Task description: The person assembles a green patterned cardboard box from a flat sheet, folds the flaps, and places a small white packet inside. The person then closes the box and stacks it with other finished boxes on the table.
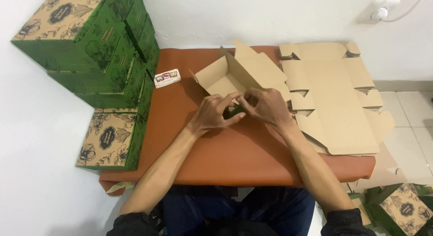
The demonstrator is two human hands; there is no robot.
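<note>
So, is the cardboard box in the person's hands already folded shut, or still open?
Still open. The half-folded box shows its plain brown inside, flaps standing up, while the left hand and right hand press its near edge.

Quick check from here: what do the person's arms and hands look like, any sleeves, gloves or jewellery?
Both forearms are bare, with dark sleeves pushed up near the elbows. The left hand and right hand wear no gloves; no rings, watch or bracelet are visible from this angle. Blue jeans show below the arms.

Even, bright overhead light; soft shadows under forearms on the table (234,155); sharp centre, slight wide-angle bending at edges.
</note>
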